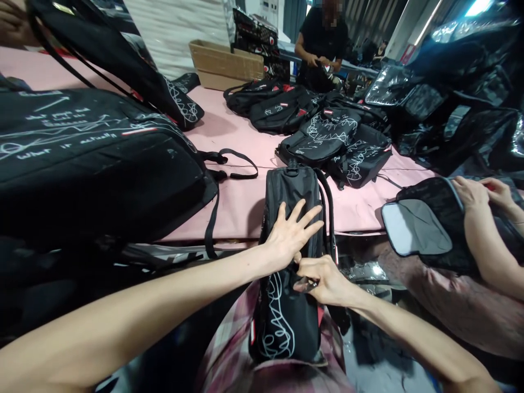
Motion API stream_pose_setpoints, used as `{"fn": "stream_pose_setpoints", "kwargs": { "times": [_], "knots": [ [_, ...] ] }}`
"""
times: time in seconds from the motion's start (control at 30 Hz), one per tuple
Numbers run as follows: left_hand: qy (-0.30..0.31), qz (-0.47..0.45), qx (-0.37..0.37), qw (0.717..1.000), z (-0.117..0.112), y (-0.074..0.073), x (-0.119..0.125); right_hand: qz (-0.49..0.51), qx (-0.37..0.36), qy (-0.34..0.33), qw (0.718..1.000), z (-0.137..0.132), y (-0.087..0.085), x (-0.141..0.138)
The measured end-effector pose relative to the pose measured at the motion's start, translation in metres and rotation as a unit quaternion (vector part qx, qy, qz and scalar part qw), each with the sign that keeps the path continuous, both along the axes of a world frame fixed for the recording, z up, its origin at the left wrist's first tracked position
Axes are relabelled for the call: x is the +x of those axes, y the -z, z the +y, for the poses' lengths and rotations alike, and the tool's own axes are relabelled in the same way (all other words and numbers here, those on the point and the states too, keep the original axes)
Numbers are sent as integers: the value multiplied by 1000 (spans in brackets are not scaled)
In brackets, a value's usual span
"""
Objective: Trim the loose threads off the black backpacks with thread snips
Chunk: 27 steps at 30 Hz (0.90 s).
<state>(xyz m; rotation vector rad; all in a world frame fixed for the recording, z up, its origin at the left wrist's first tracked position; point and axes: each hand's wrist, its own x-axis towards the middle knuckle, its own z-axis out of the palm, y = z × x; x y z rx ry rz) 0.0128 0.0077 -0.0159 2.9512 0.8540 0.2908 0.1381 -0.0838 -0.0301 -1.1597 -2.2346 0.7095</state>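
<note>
A black backpack [301,327] with white scribbled line print lies lengthwise from my lap up onto the pink table edge. My left hand [289,234] rests on its upper part, fingers spread and pressing flat. Just below it, my right hand [325,278] is closed, its fingers curled close to the backpack's surface. A small dark metal tool [306,285], which looks like thread snips, shows between those fingers. The rest of the tool is hidden by the hand. Black straps [328,210] run along the backpack's right side.
A large printed black bag [102,164] fills the left side of the pink table [241,210]. More black backpacks [352,142] lie ahead, near a cardboard box [227,65]. At right, a co-worker's hands [472,194] hold another bag. Another person [323,43] stands at the back.
</note>
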Motion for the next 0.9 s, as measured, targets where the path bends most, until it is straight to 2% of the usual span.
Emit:
{"fn": "stream_pose_setpoints", "kwargs": {
  "times": [0.2,0.3,0.47,0.67,0.9],
  "knots": [
    [-10,28,-10,999,-3,-7,-1,-6,76,-33,997,0,7,3],
    [2,12,-14,1000,-5,-4,-3,-68,136,-46,987,-6,7,4],
    [37,-23,-11,999,-8,-2,-11,-187,227,-48,955,-24,8,6],
    [65,-12,-41,997,-7,-5,-14,-210,249,0,945,-33,14,2],
    [1,23,-37,999,-15,-7,-1,-148,259,47,953,-30,14,-5]
  ]
}}
